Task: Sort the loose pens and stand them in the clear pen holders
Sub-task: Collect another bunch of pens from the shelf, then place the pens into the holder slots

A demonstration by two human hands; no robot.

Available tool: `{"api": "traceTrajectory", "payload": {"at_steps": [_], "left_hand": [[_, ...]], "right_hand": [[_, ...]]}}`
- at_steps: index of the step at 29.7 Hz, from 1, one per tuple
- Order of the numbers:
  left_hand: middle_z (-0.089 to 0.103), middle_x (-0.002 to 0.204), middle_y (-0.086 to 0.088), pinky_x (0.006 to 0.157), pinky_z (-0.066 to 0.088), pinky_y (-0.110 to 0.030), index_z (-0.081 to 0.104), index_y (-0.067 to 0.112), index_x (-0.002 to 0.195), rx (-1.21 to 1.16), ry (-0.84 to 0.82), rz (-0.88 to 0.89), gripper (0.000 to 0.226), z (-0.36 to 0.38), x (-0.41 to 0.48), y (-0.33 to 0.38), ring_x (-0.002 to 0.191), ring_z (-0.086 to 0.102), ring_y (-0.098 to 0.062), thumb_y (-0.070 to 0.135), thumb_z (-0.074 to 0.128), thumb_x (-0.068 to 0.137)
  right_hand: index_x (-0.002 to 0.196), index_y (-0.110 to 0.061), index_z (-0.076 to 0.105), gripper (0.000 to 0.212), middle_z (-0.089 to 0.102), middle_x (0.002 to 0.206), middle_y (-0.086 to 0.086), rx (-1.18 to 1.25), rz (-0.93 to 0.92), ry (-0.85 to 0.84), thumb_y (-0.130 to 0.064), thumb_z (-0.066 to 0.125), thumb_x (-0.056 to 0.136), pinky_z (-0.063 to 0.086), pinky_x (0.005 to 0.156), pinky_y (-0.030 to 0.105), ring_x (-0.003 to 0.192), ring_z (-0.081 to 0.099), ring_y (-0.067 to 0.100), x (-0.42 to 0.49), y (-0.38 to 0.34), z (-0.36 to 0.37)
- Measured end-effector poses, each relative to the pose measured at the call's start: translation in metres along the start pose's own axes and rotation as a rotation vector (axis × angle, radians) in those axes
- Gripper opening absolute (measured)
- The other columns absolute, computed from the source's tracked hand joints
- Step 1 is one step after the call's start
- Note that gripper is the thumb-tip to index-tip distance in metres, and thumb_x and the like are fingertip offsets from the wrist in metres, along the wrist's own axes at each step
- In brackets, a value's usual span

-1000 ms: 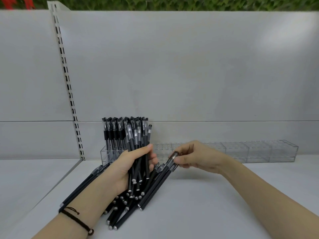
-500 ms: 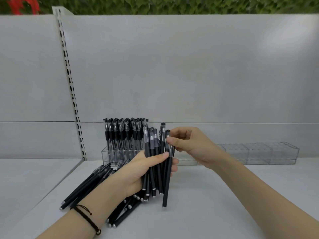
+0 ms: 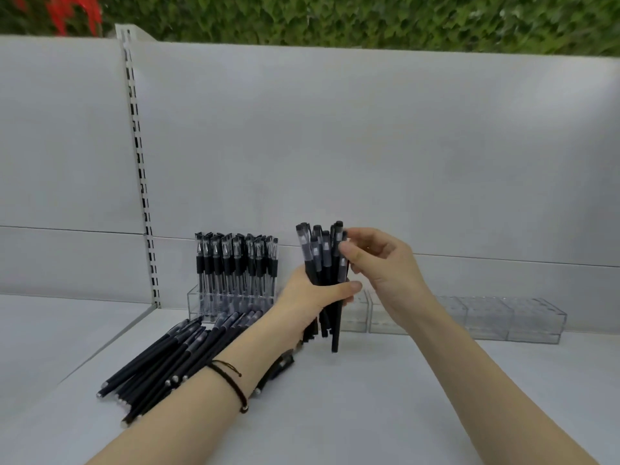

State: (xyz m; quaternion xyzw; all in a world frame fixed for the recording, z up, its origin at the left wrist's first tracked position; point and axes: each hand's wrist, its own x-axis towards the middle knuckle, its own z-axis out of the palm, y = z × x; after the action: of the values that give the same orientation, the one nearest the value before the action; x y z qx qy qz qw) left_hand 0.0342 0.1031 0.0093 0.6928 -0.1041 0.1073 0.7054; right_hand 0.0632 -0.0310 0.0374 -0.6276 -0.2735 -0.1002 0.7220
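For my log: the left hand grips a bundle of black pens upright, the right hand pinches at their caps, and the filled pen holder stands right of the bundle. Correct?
Not quite. The head view shows the filled pen holder left of the bundle of black pens. The rest holds: the left hand grips it upright, and the right hand pinches at the caps.

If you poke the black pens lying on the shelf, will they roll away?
Likely some: the loose pens look round and smooth on a flat shelf. Lying side by side, neighbours may block others. They look thin, so probably light.
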Motion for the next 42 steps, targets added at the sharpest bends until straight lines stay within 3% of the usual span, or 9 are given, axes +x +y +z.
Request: {"api": "traceTrajectory", "payload": {"at_steps": [4, 9, 16, 21, 25, 28, 33, 39, 42], "left_hand": [[0.073, 0.085, -0.002, 0.083, 0.058, -0.034, 0.067, 0.020, 0.091, 0.066, 0.092, 0.026, 0.023, 0.008, 0.011, -0.016, 0.083, 0.071, -0.019, 0.005, 0.078, 0.077], [0.068, 0.079, 0.001, 0.065, 0.050, -0.010, 0.063, 0.011, 0.090, 0.154, 0.017, -0.089, 0.020, 0.014, 0.011, -0.041, 0.069, 0.065, -0.002, 0.003, 0.077, 0.077], [0.059, 0.073, 0.000, 0.055, 0.052, -0.023, 0.053, 0.018, 0.091, 0.134, 0.055, -0.023, 0.029, 0.019, 0.011, -0.044, 0.053, 0.058, -0.012, 0.009, 0.078, 0.078], [0.064, 0.078, 0.004, 0.055, 0.048, -0.017, 0.058, 0.009, 0.106, 0.095, 0.113, 0.073, 0.038, 0.022, 0.011, -0.046, 0.061, 0.061, -0.008, 0.002, 0.078, 0.075], [0.065, 0.079, 0.006, 0.060, 0.049, -0.016, 0.057, 0.019, 0.100, 0.118, 0.047, 0.066, 0.038, 0.024, 0.006, -0.051, 0.072, 0.065, -0.010, 0.001, 0.078, 0.074], [0.061, 0.074, -0.003, 0.056, 0.051, -0.029, 0.055, 0.019, 0.103, 0.068, 0.000, -0.009, 0.033, 0.023, 0.004, -0.052, 0.058, 0.063, -0.018, 0.004, 0.075, 0.080], [0.060, 0.076, -0.005, 0.050, 0.049, -0.023, 0.050, 0.020, 0.102, 0.071, 0.058, -0.015, 0.029, 0.021, 0.002, -0.047, 0.053, 0.061, -0.011, 0.012, 0.073, 0.085], [0.071, 0.094, -0.013, 0.055, 0.053, -0.022, 0.057, 0.011, 0.110, 0.068, 0.109, -0.034, 0.030, 0.030, 0.015, -0.032, 0.063, 0.067, -0.009, 0.015, 0.073, 0.085], [0.074, 0.095, -0.014, 0.062, 0.058, -0.027, 0.064, 0.013, 0.101, 0.061, 0.057, -0.023, 0.014, 0.042, 0.027, -0.020, 0.069, 0.069, -0.015, 0.012, 0.069, 0.088]], "right_hand": [[0.094, -0.014, 0.070, 0.013, 0.063, 0.081, 0.003, -0.138, 0.013, -0.059, -0.004, 0.069, 0.085, 0.048, 0.062, 0.018, 0.061, 0.055, 0.002, 0.001, 0.004, -0.011], [0.102, -0.009, 0.069, 0.014, 0.064, 0.082, 0.002, -0.227, 0.058, -0.093, -0.007, 0.068, 0.087, 0.047, 0.062, 0.019, 0.066, 0.058, 0.003, 0.003, 0.014, -0.022], [0.108, -0.015, 0.066, 0.021, 0.064, 0.091, -0.004, -0.268, 0.047, -0.013, -0.020, 0.069, 0.088, 0.048, 0.064, 0.019, 0.066, 0.056, 0.001, 0.004, 0.014, -0.023], [0.109, -0.033, 0.066, 0.038, 0.057, 0.106, -0.006, -0.395, -0.074, -0.020, -0.025, 0.081, 0.075, 0.053, 0.078, 0.024, 0.080, 0.056, 0.007, 0.001, 0.019, -0.013], [0.105, -0.030, 0.070, 0.032, 0.058, 0.098, -0.004, -0.558, -0.193, -0.012, -0.016, 0.079, 0.077, 0.045, 0.073, 0.014, 0.071, 0.052, 0.003, -0.001, 0.024, -0.008], [0.113, -0.025, 0.069, 0.030, 0.058, 0.101, -0.005, -0.652, -0.207, -0.023, -0.020, 0.073, 0.083, 0.045, 0.074, 0.014, 0.074, 0.054, 0.001, -0.001, 0.025, -0.012], [0.110, -0.027, 0.064, 0.018, 0.058, 0.102, -0.010, -0.762, -0.205, 0.018, -0.028, 0.060, 0.093, 0.041, 0.069, 0.009, 0.080, 0.055, 0.002, 0.001, 0.019, -0.040], [0.106, -0.024, 0.064, 0.018, 0.056, 0.104, -0.010, -1.138, -0.106, -0.216, -0.033, 0.054, 0.094, 0.049, 0.082, 0.031, 0.086, 0.057, 0.006, 0.006, 0.025, -0.088], [0.105, -0.023, 0.065, 0.020, 0.057, 0.102, -0.009, -1.170, -0.083, -0.239, -0.034, 0.052, 0.095, 0.050, 0.082, 0.033, 0.087, 0.058, 0.008, 0.018, 0.018, -0.096]]}}
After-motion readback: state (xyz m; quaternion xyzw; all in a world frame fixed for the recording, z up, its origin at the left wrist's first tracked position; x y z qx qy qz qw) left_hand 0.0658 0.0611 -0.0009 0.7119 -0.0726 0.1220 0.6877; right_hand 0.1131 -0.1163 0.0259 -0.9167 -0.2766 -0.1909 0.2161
